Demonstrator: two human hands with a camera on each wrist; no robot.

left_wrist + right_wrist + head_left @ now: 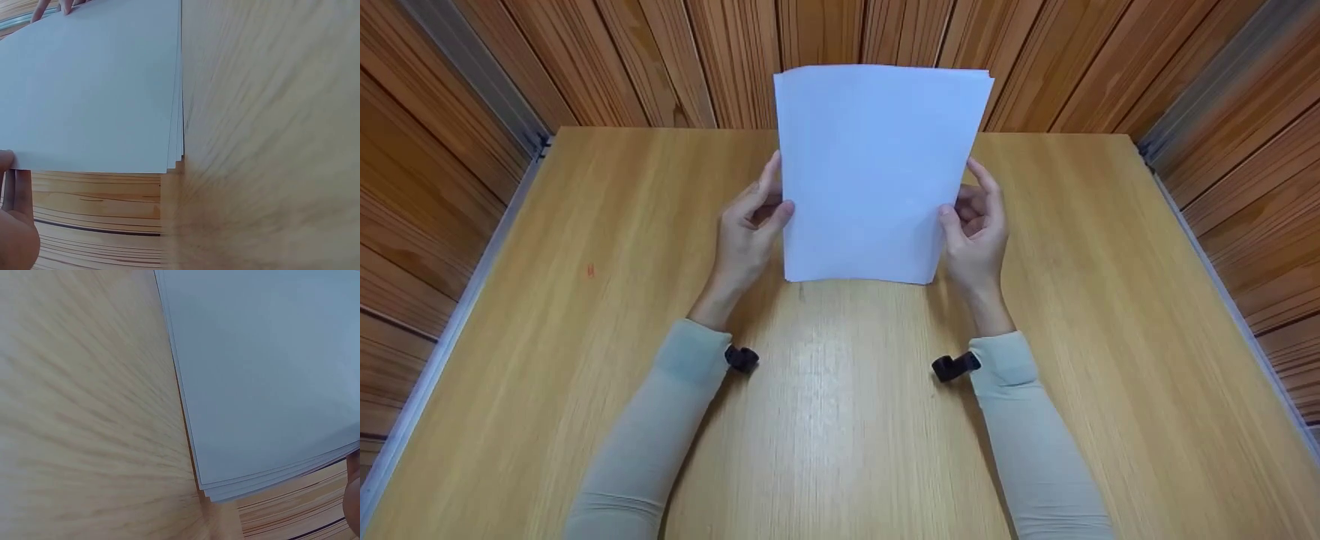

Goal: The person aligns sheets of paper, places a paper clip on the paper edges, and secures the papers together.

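Observation:
A small stack of blank white paper sheets [877, 172] stands upright over the table, its lower edge close to the tabletop. My left hand [746, 232] grips the stack's left edge, thumb in front and fingers behind. On the opposite edge my right hand [979, 225] holds it the same way, its lower fingers curled. In the left wrist view the sheets [95, 90] show slightly staggered edges at one corner. The right wrist view also has several layered edges along the paper [264, 377]. Most fingers behind the stack are hidden.
The wooden table [825, 420] spreads out beneath both arms. Wood-plank walls [825, 30] rise at the back and on both sides. A small reddish mark [591, 271] lies on the tabletop at left. Each sleeve cuff carries a black wrist camera [742, 358].

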